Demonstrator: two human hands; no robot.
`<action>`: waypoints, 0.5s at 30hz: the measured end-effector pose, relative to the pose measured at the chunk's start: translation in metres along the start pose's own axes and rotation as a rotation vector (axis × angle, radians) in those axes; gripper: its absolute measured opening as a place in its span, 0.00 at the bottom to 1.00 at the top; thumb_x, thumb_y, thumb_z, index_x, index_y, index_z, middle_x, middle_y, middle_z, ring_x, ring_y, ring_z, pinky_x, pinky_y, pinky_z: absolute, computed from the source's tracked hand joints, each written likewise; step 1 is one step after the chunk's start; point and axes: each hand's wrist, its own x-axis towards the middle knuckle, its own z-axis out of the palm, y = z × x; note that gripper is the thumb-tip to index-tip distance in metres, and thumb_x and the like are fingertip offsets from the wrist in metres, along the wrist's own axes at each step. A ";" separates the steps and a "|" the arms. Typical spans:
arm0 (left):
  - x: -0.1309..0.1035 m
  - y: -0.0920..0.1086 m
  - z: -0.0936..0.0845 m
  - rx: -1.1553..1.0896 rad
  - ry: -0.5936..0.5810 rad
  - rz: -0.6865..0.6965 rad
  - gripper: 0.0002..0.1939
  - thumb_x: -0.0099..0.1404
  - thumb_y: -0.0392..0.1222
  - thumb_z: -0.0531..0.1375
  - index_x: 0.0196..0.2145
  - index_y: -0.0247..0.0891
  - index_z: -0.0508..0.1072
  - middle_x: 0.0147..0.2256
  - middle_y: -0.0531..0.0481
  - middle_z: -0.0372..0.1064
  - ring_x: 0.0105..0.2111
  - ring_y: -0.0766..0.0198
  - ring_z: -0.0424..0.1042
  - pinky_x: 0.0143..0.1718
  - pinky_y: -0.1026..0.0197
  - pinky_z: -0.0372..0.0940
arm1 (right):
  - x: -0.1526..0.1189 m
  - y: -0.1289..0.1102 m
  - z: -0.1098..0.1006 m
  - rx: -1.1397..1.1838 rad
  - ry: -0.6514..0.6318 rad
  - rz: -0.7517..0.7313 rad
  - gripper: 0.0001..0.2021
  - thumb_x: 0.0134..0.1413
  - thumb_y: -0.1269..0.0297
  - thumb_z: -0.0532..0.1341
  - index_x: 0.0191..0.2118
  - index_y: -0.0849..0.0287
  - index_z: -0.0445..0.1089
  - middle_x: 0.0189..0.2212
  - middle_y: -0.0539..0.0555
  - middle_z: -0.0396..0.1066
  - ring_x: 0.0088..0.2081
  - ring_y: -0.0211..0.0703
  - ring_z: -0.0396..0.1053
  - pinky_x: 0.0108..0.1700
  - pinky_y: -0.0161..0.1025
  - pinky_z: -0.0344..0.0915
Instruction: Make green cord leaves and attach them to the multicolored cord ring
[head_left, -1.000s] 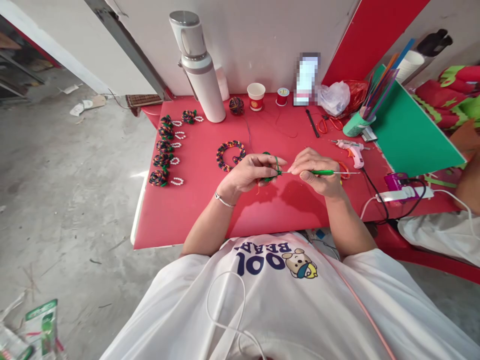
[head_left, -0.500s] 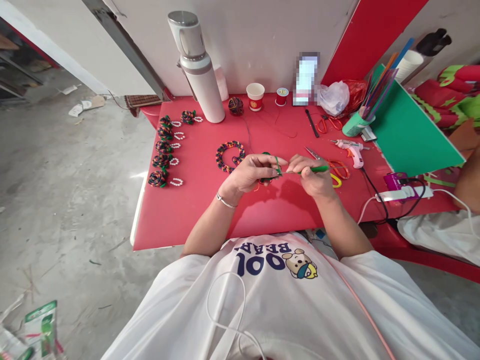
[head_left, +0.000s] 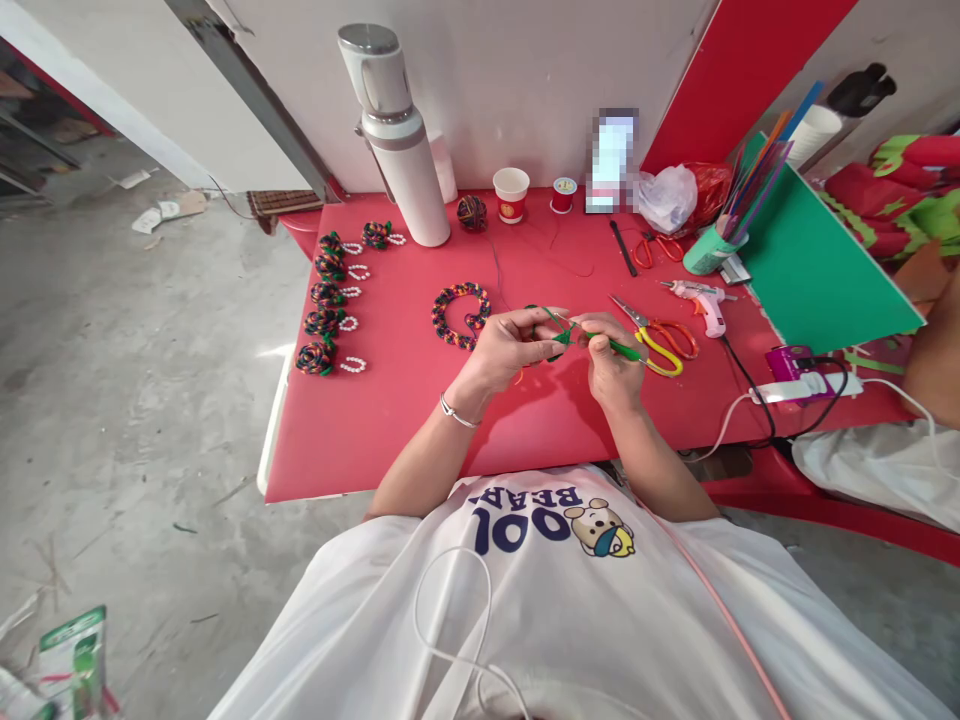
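Observation:
Between the fingers of my left hand (head_left: 504,348) is a small piece of green yarn work (head_left: 560,342), with a strand looped up over the fingertips. My right hand (head_left: 611,370) is closed round the green handle of a crochet hook (head_left: 619,347). The hook's tip meets the green yarn close to my left fingertips; its exact place in the loop is too small to tell. Just left of my hands lies a braided multicoloured ring (head_left: 450,290) on the red table (head_left: 390,420). Part of the yarn work is hidden behind my left fingers.
Multicoloured yarn roses (head_left: 316,356) with white bead loops line the left side. Behind stand a white thermos (head_left: 411,185), a yarn ball (head_left: 472,212) and a paper cup (head_left: 511,194). Scissors (head_left: 664,350), a glue gun (head_left: 706,303) and a power strip (head_left: 806,389) lie right.
My right hand has shifted slightly left and the hook has turned, its handle end dropping. The green strand is now spread between hook and left fingers. More of the scissors shows.

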 end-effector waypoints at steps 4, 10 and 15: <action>0.000 -0.002 0.001 0.021 0.012 -0.005 0.28 0.43 0.41 0.80 0.44 0.34 0.85 0.24 0.52 0.76 0.21 0.72 0.67 0.23 0.68 0.60 | -0.001 0.000 0.004 0.033 0.015 0.003 0.16 0.62 0.42 0.67 0.41 0.48 0.81 0.43 0.52 0.83 0.46 0.49 0.81 0.50 0.48 0.79; -0.001 -0.002 0.001 0.065 0.031 0.014 0.29 0.43 0.43 0.80 0.45 0.34 0.85 0.25 0.52 0.75 0.23 0.71 0.69 0.24 0.67 0.62 | -0.002 0.001 0.004 -0.001 -0.043 0.092 0.20 0.63 0.39 0.65 0.41 0.50 0.80 0.43 0.54 0.83 0.46 0.49 0.81 0.40 0.43 0.78; 0.000 -0.008 -0.001 0.083 0.041 0.050 0.27 0.42 0.41 0.80 0.42 0.33 0.85 0.25 0.53 0.74 0.24 0.71 0.68 0.27 0.66 0.64 | -0.004 0.006 0.008 0.009 0.062 0.121 0.21 0.61 0.38 0.66 0.40 0.51 0.80 0.42 0.54 0.83 0.44 0.48 0.81 0.41 0.43 0.78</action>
